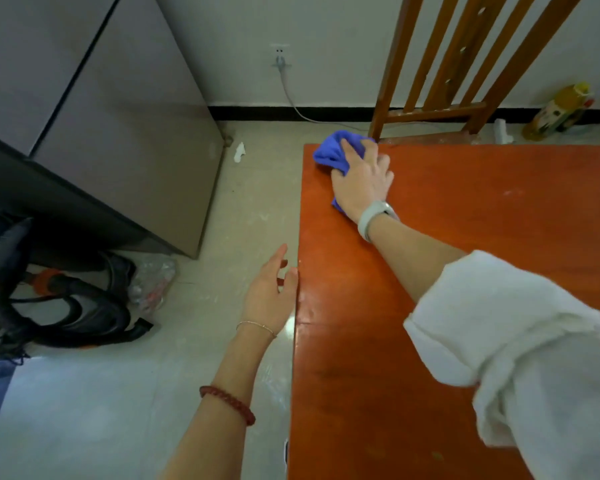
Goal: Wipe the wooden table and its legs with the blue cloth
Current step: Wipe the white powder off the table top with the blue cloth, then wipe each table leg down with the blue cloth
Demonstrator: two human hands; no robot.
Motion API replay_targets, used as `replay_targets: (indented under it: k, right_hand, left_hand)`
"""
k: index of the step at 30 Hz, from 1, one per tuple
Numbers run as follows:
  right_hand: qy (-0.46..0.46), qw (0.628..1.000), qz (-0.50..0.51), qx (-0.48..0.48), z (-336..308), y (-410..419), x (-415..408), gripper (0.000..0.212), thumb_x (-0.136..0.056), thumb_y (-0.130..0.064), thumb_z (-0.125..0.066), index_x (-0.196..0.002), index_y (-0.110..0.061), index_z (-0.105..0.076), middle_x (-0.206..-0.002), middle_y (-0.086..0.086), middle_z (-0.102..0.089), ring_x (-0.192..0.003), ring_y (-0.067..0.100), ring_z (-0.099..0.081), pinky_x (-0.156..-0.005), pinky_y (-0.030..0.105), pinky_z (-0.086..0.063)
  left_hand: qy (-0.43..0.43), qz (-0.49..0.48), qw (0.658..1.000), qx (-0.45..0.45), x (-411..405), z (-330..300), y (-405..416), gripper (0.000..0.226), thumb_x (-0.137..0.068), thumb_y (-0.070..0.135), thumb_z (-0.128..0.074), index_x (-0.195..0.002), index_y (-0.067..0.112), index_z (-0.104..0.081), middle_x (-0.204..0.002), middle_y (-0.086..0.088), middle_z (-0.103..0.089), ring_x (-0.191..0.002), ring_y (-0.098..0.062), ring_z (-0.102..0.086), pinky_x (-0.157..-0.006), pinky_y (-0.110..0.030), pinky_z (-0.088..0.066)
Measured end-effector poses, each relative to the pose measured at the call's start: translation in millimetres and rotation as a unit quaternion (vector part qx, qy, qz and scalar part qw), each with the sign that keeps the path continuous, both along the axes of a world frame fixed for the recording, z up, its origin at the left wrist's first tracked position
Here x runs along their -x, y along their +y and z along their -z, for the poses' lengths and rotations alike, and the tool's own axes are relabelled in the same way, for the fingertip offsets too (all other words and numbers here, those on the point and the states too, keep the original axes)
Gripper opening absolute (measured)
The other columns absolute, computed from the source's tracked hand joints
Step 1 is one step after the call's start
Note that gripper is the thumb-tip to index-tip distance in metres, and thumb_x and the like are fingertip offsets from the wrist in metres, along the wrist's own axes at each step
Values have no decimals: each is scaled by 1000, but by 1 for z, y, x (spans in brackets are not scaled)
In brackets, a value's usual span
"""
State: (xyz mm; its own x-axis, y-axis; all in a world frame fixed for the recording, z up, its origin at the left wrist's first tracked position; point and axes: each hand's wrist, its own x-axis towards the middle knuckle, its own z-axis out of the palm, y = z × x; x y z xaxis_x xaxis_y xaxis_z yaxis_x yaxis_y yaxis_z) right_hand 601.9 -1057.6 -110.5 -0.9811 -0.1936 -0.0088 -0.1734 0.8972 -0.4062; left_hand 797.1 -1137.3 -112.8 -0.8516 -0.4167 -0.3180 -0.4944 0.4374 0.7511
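1. Fingers [352, 150] of the right hand [362, 183] curl over the bunched cloth [329, 150], pressing it onto the counter [465, 220] near its far left corner.
2. Left hand [269, 292] hangs relaxed, fingers loosely spread, holding nothing, touching the counter's left edge.
3. A chair [440, 81] stands just beyond the cloth.

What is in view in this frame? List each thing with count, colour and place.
wooden table: one, orange-red, right half of view
blue cloth: one, bunched, far left corner of table
chair: one, brown wood, beyond table
cabinet: one, grey, upper left
wall socket: one, white, with cable, far wall
bottle: one, yellow, on floor, far right
black hose: dark coil, on floor, left
left hand: fingers relaxed, at table's left edge
right hand: presses and grips the cloth
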Motion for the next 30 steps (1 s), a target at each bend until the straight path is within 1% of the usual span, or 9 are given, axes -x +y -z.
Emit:
replay_targets:
  k: [4, 8, 12, 20, 22, 24, 26, 28, 30]
  right_hand:
    - [24, 985, -169, 3, 4, -12, -14, 45, -86, -28, -51, -131, -33, -48, -141, -1, -39, -116, 30, -38, -88, 36, -32]
    - [30, 958, -285, 29, 5, 7, -90, 46, -74, -37, -42, -114, -31, -64, -125, 1, -57, -101, 34, -50, -81, 38, -39]
    - [46, 943, -327, 44, 9, 52, -196, 41, -72, -33, -47, -108, -30, -67, -115, 1, -62, -86, 32, -55, -70, 37, -43]
    - [1, 885, -465, 37, 8, 130, -392, 41, -75, -37, -46, -115, -33, -56, -123, -4, -51, -98, 22, -39, -76, 30, -24]
    - [-11, 877, -476, 56, 7, 143, -416, 39, -76, -35, -45, -113, -31, -59, -121, 0, -57, -94, 22, -38, -74, 30, -22]
    - [8, 873, -483, 67, 5, 152, -433, 36, -78, -31, -46, -108, -30, -64, -118, 2, -61, -89, 21, -38, -72, 30, -23]
    - [47, 854, -517, 40, 10, 169, -448, 32, -75, -30, -50, -103, -31, -67, -115, 0, -62, -86, 20, -36, -71, 30, -23]
    - [55, 837, -544, -21, 26, 202, -465, 35, -63, -31, -66, -97, -34, -68, -111, -6, -63, -88, 18, -36, -74, 30, -28]
    - [42, 860, -505, -64, 45, 247, -481, 46, -52, -34, -74, -97, -36, -68, -108, -9, -64, -90, 16, -39, -73, 28, -43]
  left_hand:
    - [29, -71, 997, 4, -29, -3, -13, 38, -94, 20, -44, -132, 18, -45, -123, -5, -55, -91, -11, -51, -80, -20, -36]
    - [54, -77, 996, -2, -77, -4, -10, 35, -93, 14, -47, -127, 13, -50, -121, -7, -56, -92, -11, -52, -80, -22, -37]
    - [38, -98, 994, -11, -127, -6, -6, 34, -94, 11, -42, -127, 11, -49, -125, -8, -55, -95, -9, -49, -80, -18, -35]
    - [-9, -46, 999, -14, -210, -10, 24, 43, -93, 12, -46, -136, 13, -40, -127, -11, -52, -92, -15, -49, -81, -19, -34]
    - [-14, -2, 998, -54, -222, -10, 52, 45, -94, 15, -45, -139, 15, -35, -132, -9, -47, -97, -13, -48, -83, -20, -35]
    - [-17, 26, 997, -74, -235, -7, 80, 48, -95, 21, -44, -141, 16, -30, -139, -7, -41, -110, -16, -48, -95, -26, -37]
    - [-9, 27, 998, -62, -246, -1, 102, 52, -95, 20, -43, -144, 15, -23, -146, -7, -33, -127, -21, -39, -107, -27, -29]
    - [5, 10, 999, -41, -260, 4, 116, 55, -95, 14, -44, -144, 12, -20, -146, -9, -32, -132, -22, -33, -105, -23, -23]
    - [19, 0, 1000, -17, -275, 10, 126, 56, -93, 11, -45, -144, 11, -20, -146, -11, -32, -133, -25, -33, -107, -27, -25]
